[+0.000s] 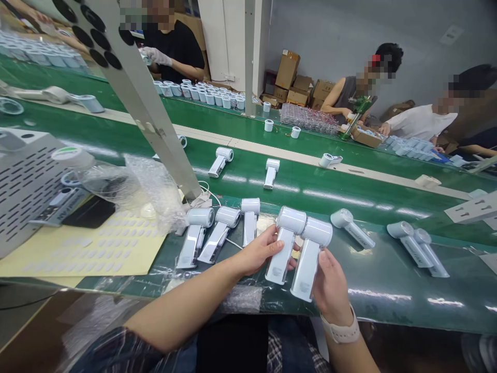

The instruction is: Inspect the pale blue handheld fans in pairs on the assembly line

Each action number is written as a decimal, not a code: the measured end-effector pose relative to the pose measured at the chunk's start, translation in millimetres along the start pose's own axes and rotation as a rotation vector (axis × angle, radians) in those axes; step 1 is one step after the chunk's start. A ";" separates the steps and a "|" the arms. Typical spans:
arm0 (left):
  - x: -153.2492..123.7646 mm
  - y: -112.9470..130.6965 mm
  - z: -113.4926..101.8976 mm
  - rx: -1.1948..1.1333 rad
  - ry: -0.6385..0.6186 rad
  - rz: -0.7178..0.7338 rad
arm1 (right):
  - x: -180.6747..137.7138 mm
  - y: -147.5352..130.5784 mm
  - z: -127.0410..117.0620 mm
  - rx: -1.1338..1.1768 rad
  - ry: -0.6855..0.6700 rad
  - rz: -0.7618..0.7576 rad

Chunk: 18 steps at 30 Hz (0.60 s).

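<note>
Two light-blue handheld fans are held side by side over the bench edge. My left hand (269,248) is closed around the handle of the left handheld fan (280,254). The right handheld fan (306,264) has my right hand (330,280) closed on its handle, with a pale watch on that wrist. Their round heads touch or nearly touch. Left of my hands lie several more fans, among them a fan with an open-sided handle (192,241). To the right, a fan with lettering on its handle (353,228) lies apart, and two overlapping fans (411,243) lie beyond it.
A yellow sheet of oval stickers (132,254), a plastic bottle (73,158) and bubble wrap (155,186) sit at left. A slanted metal post (155,124) rises there. Behind runs a green conveyor (240,181) with fan parts; several co-workers sit across it.
</note>
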<state>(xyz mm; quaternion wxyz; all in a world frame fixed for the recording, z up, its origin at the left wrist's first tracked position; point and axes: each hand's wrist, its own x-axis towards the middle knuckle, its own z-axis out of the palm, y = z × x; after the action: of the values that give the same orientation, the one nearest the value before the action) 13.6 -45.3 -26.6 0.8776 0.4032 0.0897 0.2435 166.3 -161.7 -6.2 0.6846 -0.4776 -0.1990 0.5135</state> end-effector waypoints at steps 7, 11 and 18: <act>-3.9 4.2 2.1 0.022 -0.070 0.037 | -6.8 -3.6 1.7 -0.060 0.020 -0.079; -6.2 7.2 4.7 0.029 -0.084 0.039 | -11.6 -4.5 0.3 -0.096 -0.013 -0.128; -9.1 7.4 7.2 0.025 -0.077 0.054 | -16.5 -4.3 -2.2 -0.118 -0.032 -0.138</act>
<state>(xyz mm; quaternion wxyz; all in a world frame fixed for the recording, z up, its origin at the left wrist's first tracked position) 5.6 -50.6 -16.6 0.8684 0.4255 0.0482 0.2502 163.7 -177.5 0.0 0.6857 -0.4941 -0.2720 0.4601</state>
